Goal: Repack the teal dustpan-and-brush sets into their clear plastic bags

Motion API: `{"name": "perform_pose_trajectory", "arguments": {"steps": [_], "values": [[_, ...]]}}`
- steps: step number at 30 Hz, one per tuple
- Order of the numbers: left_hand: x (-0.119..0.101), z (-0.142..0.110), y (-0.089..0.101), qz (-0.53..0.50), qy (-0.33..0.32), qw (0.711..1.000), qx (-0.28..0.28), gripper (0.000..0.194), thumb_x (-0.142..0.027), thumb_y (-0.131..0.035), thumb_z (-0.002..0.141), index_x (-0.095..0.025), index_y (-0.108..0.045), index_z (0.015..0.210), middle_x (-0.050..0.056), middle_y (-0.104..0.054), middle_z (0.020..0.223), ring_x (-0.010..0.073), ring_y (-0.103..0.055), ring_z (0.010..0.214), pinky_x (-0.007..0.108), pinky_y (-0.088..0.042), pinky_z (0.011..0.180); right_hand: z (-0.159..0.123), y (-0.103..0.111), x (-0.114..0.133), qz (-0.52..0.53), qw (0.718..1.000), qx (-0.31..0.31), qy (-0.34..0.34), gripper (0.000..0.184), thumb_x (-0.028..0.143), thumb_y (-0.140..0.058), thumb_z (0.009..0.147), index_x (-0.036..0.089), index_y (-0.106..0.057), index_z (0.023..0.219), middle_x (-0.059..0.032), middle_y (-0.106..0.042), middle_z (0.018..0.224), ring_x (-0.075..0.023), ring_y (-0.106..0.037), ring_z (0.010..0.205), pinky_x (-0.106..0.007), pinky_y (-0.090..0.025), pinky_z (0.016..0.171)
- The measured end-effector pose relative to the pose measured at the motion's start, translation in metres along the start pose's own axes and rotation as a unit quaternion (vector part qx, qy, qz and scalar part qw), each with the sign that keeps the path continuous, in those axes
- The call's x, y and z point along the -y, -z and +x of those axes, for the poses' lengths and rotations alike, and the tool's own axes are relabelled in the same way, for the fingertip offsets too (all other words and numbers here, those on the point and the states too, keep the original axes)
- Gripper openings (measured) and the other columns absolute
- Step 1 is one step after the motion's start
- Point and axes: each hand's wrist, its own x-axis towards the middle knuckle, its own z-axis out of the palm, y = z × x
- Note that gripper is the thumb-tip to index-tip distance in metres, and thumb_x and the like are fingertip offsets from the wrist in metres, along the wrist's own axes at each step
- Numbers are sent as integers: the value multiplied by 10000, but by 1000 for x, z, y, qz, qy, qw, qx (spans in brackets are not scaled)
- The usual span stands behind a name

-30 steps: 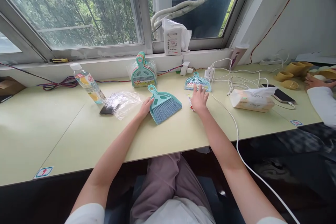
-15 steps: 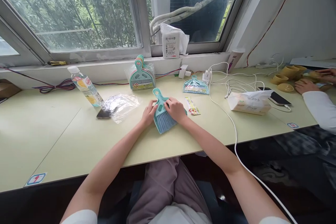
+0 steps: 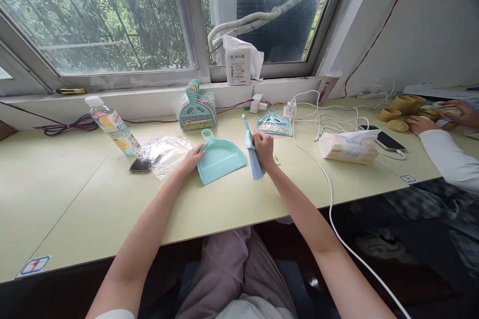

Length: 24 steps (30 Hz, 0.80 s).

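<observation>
A teal dustpan (image 3: pixel 221 159) lies on the table in front of me, its loop handle pointing away. My left hand (image 3: pixel 193 157) grips its left edge near the handle. Just right of it, my right hand (image 3: pixel 264 149) is closed around a small teal hand brush (image 3: pixel 255 162) with blue bristles, turned on edge and apart from the pan. Behind my right hand, a packaged brush and dustpan set (image 3: pixel 275 123) lies on the table. A printed label (image 3: pixel 277 159) is mostly hidden behind my right wrist.
Stacked brush sets (image 3: pixel 197 109) stand by the sill. Crumpled clear plastic (image 3: pixel 170 154), a phone (image 3: pixel 140 165) and a bottle (image 3: pixel 114 127) are on the left. Rightward are a tissue pack (image 3: pixel 349 147), white cables (image 3: pixel 329 122) and another person's hands (image 3: pixel 422 124) by yellow-brown containers (image 3: pixel 402 105).
The brush has come off the dustpan. My right hand has moved it rightward and turned it on edge, while my left hand keeps the dustpan, shifted slightly left.
</observation>
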Motion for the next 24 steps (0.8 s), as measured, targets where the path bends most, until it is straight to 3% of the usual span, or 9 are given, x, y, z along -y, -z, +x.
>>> {"name": "perform_pose_trajectory", "arguments": {"steps": [3, 8, 14, 18, 24], "values": [[6, 3, 19, 72, -8, 997, 31, 206, -279, -632, 652, -229, -709, 836, 23, -693, 865, 250, -571, 864, 317, -427, 793, 4, -11, -15, -152, 987, 58, -4, 478, 373, -370, 948, 169, -662, 630, -88, -682, 681, -181, -593, 671, -261, -339, 611], [21, 10, 33, 178, -40, 983, -8, 246, -278, -551, 728, -225, -709, 909, 32, -683, 908, 214, -561, 795, 307, -423, 770, 1, -35, -31, -259, 952, 161, 24, 432, 356, -399, 938, 171, -756, 779, -131, -738, 863, -208, -651, 821, -262, -377, 659], [35, 16, 44, 214, -65, 975, 12, 298, -333, -572, 732, -239, -722, 972, 53, -679, 924, 216, -576, 792, 300, -431, 764, 11, -32, -45, -304, 943, 135, 21, 436, 325, -370, 951, 151, -766, 898, -160, -734, 927, -223, -663, 855, -275, -417, 696], [33, 15, 45, 221, -49, 974, 33, 329, -363, -551, 752, -245, -725, 1004, 42, -687, 870, 214, -584, 776, 285, -426, 713, 22, -23, -58, -326, 937, 123, 4, 436, 322, -365, 958, 145, -762, 920, -170, -730, 955, -227, -665, 866, -278, -427, 722], [29, 13, 43, 212, -39, 975, 49, 392, -488, -466, 836, -229, -738, 945, 42, -708, 943, 224, -604, 858, 283, -436, 742, 24, -18, -61, -322, 939, 112, 36, 415, 335, -382, 960, 154, -750, 899, -147, -731, 899, -218, -656, 805, -274, -391, 686]]}}
